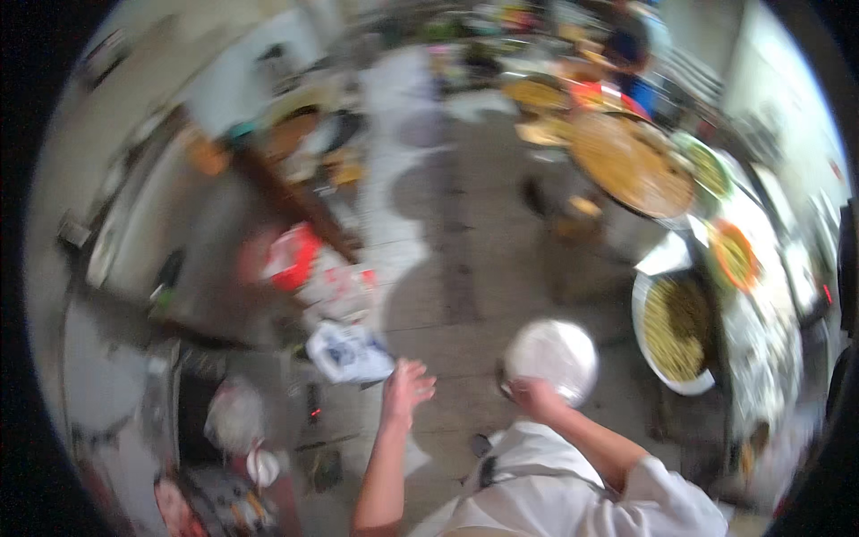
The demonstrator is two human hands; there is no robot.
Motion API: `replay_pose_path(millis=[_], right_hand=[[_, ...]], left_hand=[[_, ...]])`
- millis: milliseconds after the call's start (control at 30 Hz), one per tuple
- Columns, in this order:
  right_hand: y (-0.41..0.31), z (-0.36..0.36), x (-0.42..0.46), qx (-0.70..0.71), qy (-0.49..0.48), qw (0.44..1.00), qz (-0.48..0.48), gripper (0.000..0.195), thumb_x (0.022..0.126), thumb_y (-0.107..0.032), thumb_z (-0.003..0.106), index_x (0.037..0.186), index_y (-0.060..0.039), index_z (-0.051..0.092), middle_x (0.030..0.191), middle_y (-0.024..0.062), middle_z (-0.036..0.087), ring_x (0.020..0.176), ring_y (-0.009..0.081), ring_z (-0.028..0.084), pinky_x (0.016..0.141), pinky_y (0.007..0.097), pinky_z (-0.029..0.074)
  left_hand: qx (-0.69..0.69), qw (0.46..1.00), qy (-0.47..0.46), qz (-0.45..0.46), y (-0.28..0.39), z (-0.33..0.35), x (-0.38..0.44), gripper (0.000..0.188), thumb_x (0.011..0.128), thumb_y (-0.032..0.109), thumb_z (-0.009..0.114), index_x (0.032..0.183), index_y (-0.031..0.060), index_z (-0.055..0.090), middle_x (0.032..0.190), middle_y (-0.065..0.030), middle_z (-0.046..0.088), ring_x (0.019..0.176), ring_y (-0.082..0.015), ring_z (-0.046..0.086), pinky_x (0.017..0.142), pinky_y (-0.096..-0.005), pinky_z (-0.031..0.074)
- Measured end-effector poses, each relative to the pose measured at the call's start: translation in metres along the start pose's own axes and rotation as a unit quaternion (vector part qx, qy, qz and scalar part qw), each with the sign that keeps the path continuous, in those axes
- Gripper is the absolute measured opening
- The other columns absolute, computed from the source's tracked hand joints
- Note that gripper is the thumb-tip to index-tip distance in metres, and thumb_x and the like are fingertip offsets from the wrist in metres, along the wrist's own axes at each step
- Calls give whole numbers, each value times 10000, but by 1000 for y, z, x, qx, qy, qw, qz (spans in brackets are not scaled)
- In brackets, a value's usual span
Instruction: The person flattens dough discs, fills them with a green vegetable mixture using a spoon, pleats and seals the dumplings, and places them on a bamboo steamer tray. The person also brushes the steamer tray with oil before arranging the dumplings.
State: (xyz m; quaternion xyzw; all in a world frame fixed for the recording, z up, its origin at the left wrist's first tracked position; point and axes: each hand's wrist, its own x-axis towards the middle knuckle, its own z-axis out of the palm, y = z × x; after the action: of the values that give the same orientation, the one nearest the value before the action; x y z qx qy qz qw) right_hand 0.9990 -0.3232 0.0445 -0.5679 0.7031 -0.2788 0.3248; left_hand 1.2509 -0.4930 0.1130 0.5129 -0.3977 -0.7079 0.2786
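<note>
My right hand [537, 399] grips the near left rim of a round, shiny metal basin or bowl [553, 359], carried over the tiled floor in front of my white clothing. The basin's inside looks pale; motion blur hides whether anything lies in it. My left hand [406, 388] reaches out over the floor with its fingers apart and nothing in it. Just beyond that hand, to its left, is a white bag with blue printing [349, 352].
Along the right, a large pot [631, 164] of brownish-orange content stands near a white tub of yellowish strips [674, 329] and an orange-rimmed bowl [735, 255]. At left are red-and-white bags [335, 285] and a counter [215, 268]. Another person [631, 47] is at the far right.
</note>
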Motion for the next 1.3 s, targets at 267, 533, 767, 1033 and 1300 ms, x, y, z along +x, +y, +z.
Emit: replay_pose_path(millis=[267, 533, 767, 1033, 1300], right_hand=[[47, -21, 30, 306, 239, 850, 356, 459, 963, -294, 602, 682, 69, 597, 621, 161, 638, 474, 237, 631, 397, 330, 492], [171, 5, 206, 539, 222, 716, 384, 486, 974, -468, 521, 770, -27, 510, 620, 124, 576, 496, 276, 600, 417, 418, 492], [53, -80, 360, 422, 202, 820, 329, 437, 948, -430, 595, 794, -27, 668, 689, 82, 648, 608, 204, 607, 526, 371, 481], [7, -93, 483, 536, 267, 720, 351, 336, 964, -347, 587, 990, -16, 640, 895, 142, 662, 743, 300, 623, 585, 434, 496], [78, -68, 562, 599, 183, 695, 353, 371, 924, -377, 642, 1146, -81, 642, 976, 159, 645, 880, 337, 610, 820, 615, 488]], left_hand=[[-89, 949, 72, 293, 341, -95, 120, 662, 952, 560, 527, 1294, -6, 490, 1122, -147, 648, 984, -269, 667, 844, -434, 557], [-128, 833, 275, 463, 681, -226, 256, 480, 986, 337, 550, 1199, -74, 423, 976, -234, 581, 859, -347, 668, 787, -481, 591], [-109, 788, 405, 451, 832, -317, 347, 390, 935, 232, 590, 1206, -32, 497, 984, -177, 606, 708, -303, 659, 615, -395, 595], [-54, 842, 425, 327, 933, -467, 416, 401, 932, 173, 534, 1303, 31, 479, 1263, -200, 523, 980, -399, 605, 663, -503, 588], [-53, 884, 372, 278, 963, -487, 447, 331, 922, 65, 512, 1246, -1, 500, 1215, -238, 550, 986, -406, 626, 640, -495, 614]])
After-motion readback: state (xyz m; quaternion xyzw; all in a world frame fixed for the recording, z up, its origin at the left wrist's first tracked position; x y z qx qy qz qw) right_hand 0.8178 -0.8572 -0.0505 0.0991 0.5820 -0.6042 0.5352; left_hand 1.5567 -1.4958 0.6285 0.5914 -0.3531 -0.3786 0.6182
